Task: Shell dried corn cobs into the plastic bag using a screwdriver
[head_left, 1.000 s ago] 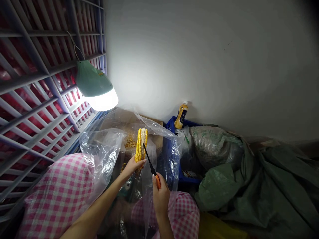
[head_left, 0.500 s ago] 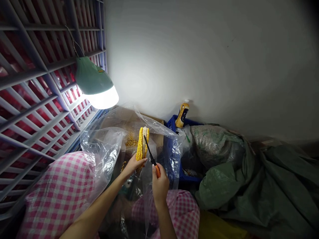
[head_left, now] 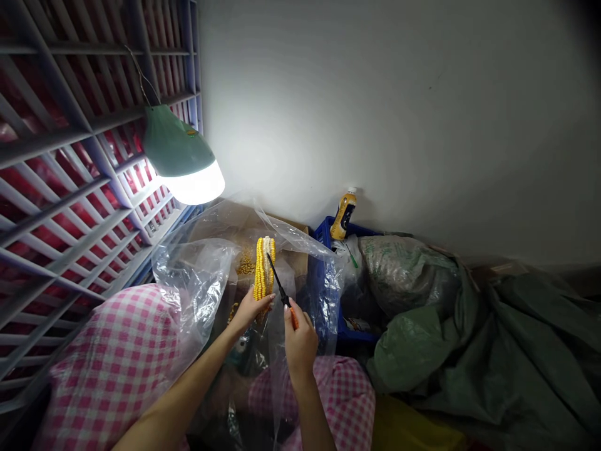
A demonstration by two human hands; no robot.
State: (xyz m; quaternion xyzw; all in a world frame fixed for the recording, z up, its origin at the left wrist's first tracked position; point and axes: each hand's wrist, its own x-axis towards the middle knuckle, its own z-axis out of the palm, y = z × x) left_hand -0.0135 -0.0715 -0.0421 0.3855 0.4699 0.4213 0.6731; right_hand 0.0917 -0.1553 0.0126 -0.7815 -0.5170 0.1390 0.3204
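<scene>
My left hand point(head_left: 252, 308) is closed round the lower end of a yellow corn cob point(head_left: 260, 269), which stands nearly upright. A pale strip without kernels runs down the cob's right side. In my right hand point(head_left: 301, 338) is a screwdriver point(head_left: 277, 279) with an orange handle and a black shaft. Its tip lies at the bare strip, near the top of the cob. Below and around both hands spreads a clear plastic bag point(head_left: 206, 263), with loose corn kernels point(head_left: 246, 265) behind the cob.
A lit lamp point(head_left: 188, 163) hangs from the slatted plastic crate point(head_left: 107, 163) on the left. Right of the bag stand a blue crate point(head_left: 323, 233), a yellow bottle point(head_left: 344, 216) and a stuffed sack point(head_left: 408, 269). Dark green cloth point(head_left: 526, 351) lies farther right.
The cob and my left hand have shifted slightly left. The screwdriver has moved left with them, its tip still near the top of the bare strip.
</scene>
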